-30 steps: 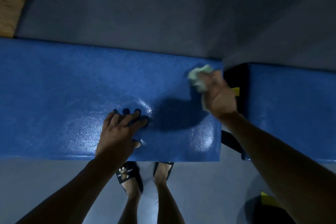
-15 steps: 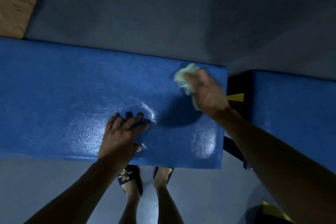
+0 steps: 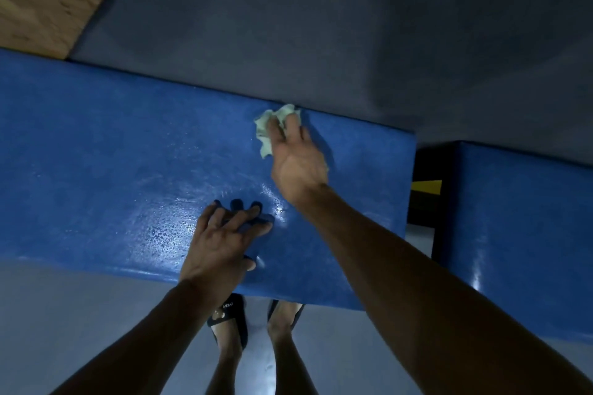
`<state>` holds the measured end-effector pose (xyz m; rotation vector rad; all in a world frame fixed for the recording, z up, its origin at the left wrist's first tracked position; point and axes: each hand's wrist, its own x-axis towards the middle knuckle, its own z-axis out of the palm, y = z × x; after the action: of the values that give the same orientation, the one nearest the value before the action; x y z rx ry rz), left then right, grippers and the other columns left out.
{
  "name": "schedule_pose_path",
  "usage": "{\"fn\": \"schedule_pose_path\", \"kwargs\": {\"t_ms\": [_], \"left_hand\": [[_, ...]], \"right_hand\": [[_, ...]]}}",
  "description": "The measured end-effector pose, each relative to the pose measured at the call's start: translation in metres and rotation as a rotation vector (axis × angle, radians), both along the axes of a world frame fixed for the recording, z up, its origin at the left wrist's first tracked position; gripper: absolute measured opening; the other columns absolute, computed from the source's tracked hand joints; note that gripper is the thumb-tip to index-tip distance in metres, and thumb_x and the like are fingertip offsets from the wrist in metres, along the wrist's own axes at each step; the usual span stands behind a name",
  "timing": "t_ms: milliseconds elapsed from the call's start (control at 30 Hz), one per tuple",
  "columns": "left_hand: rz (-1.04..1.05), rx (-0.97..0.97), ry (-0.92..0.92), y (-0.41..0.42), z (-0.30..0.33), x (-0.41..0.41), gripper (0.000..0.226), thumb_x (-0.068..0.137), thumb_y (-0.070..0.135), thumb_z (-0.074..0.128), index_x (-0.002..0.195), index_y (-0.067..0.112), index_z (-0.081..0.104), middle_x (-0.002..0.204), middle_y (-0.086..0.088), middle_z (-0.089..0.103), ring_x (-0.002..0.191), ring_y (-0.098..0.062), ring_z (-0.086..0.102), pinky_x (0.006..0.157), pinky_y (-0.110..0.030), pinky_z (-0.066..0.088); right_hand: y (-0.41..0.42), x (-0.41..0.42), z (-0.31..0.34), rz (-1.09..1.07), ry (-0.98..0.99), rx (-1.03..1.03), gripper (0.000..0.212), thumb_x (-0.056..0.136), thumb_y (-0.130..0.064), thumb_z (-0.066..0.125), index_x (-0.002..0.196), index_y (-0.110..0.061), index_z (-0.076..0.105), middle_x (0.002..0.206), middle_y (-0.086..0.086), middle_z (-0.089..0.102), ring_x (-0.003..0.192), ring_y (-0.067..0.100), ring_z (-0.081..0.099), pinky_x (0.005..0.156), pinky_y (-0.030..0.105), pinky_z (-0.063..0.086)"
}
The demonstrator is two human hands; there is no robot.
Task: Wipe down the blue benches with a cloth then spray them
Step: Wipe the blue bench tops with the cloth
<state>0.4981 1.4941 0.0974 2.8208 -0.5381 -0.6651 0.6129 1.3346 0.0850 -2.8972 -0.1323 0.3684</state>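
Blue vinyl bench runs across the room, its top glossy and streaked with wet sheen around the middle and toward the near edge. Pale green cloth sits bunched at the far edge of that top, right of centre. Right hand presses it down, fingers curled over the wad and pinching it. Left hand lies flat on the near part of the top, fingers spread and straight, holding nothing, seemingly bracing.

Progress, as I judge it: wiping is underway on this bench, sheen suggesting the centre is covered; the far left stretch looks duller, possibly not done. Second bench stands just to the right across a dark gap; cannot tell if it is wiped. No spray bottle in sight, so spraying looks still to come.

Grey floor, sandalled feet below.
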Motion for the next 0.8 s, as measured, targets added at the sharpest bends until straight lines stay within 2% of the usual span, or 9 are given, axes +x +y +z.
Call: {"fn": "schedule_pose_path", "kwargs": {"t_ms": [33,100,200,267,400,467,567,667,800], "left_hand": [[0.0,-0.001,-0.003,0.0,0.0,0.0,0.083,0.038,0.039,0.09,0.117,0.041,0.065,0.133,0.009,0.061,0.101,-0.025,0.059,0.108,-0.044,0.026],[0.004,-0.003,-0.01,-0.001,0.001,-0.001,0.083,0.038,0.038,0.091,0.117,0.04,0.066,0.133,0.009,0.061,0.101,-0.025,0.06,0.108,-0.045,0.025],[-0.002,-0.011,-0.037,-0.001,0.0,-0.003,0.082,0.039,0.036,0.092,0.117,0.039,0.067,0.132,0.007,0.061,0.101,-0.026,0.061,0.108,-0.045,0.025],[-0.005,-0.02,-0.051,0.0,0.0,-0.003,0.083,0.038,0.035,0.093,0.116,0.038,0.067,0.131,0.007,0.062,0.1,-0.027,0.061,0.107,-0.045,0.025],[0.012,-0.033,-0.048,0.001,-0.001,-0.005,0.088,0.037,0.034,0.093,0.12,0.041,0.063,0.131,0.009,0.061,0.102,-0.026,0.059,0.109,-0.046,0.025],[0.011,-0.033,-0.052,0.001,-0.003,-0.006,0.09,0.038,0.035,0.093,0.122,0.042,0.061,0.132,0.009,0.06,0.104,-0.025,0.058,0.109,-0.046,0.024],[0.002,-0.035,-0.072,0.002,-0.006,-0.006,0.091,0.039,0.038,0.093,0.123,0.041,0.059,0.133,0.008,0.06,0.106,-0.026,0.056,0.109,-0.047,0.024],[-0.01,-0.052,-0.095,0.002,-0.008,-0.008,0.09,0.038,0.036,0.093,0.121,0.038,0.058,0.132,0.006,0.06,0.103,-0.028,0.058,0.108,-0.049,0.025],[-0.005,-0.057,-0.099,0.003,-0.008,-0.008,0.089,0.039,0.034,0.093,0.121,0.038,0.061,0.133,0.007,0.06,0.103,-0.026,0.056,0.109,-0.049,0.025]], "right_hand": [[-0.008,0.0,0.001,0.076,-0.028,-0.028,0.068,0.083,-0.014,0.054,0.148,-0.021,0.037,0.14,0.011,0.04,0.112,0.031,0.049,0.081,0.041,0.052],[-0.048,-0.003,-0.002,0.053,-0.098,-0.105,0.068,0.072,-0.023,0.061,0.139,-0.027,0.051,0.129,0.01,0.052,0.1,0.032,0.056,0.074,0.038,0.053],[-0.122,-0.015,-0.003,-0.156,-0.066,-0.189,0.064,0.077,-0.024,0.045,0.14,-0.031,0.047,0.132,0.015,0.048,0.105,0.038,0.055,0.081,0.043,0.053],[-0.148,-0.021,0.004,-0.224,-0.068,-0.218,0.064,0.076,-0.02,0.04,0.139,-0.027,0.049,0.131,0.019,0.046,0.104,0.04,0.054,0.078,0.043,0.052],[-0.112,-0.021,0.004,-0.434,-0.098,-0.218,0.063,0.068,-0.012,0.061,0.13,-0.014,0.055,0.122,0.023,0.052,0.1,0.042,0.053,0.074,0.043,0.046],[-0.068,-0.018,0.0,-0.476,-0.098,-0.245,0.065,0.068,-0.017,0.061,0.132,-0.011,0.054,0.123,0.023,0.053,0.098,0.04,0.052,0.077,0.043,0.039],[0.002,0.001,-0.002,-0.319,-0.127,-0.168,0.064,0.074,-0.024,0.059,0.137,-0.015,0.053,0.126,0.014,0.054,0.103,0.034,0.051,0.078,0.042,0.027],[0.04,0.019,-0.001,-0.063,-0.114,-0.13,0.064,0.08,-0.027,0.057,0.142,-0.015,0.047,0.128,0.007,0.052,0.109,0.029,0.049,0.082,0.04,0.031],[-0.022,0.016,0.002,0.206,-0.137,-0.218,0.068,0.075,-0.021,0.058,0.142,-0.027,0.046,0.134,-0.001,0.051,0.101,0.027,0.049,0.077,0.04,0.034]]}}
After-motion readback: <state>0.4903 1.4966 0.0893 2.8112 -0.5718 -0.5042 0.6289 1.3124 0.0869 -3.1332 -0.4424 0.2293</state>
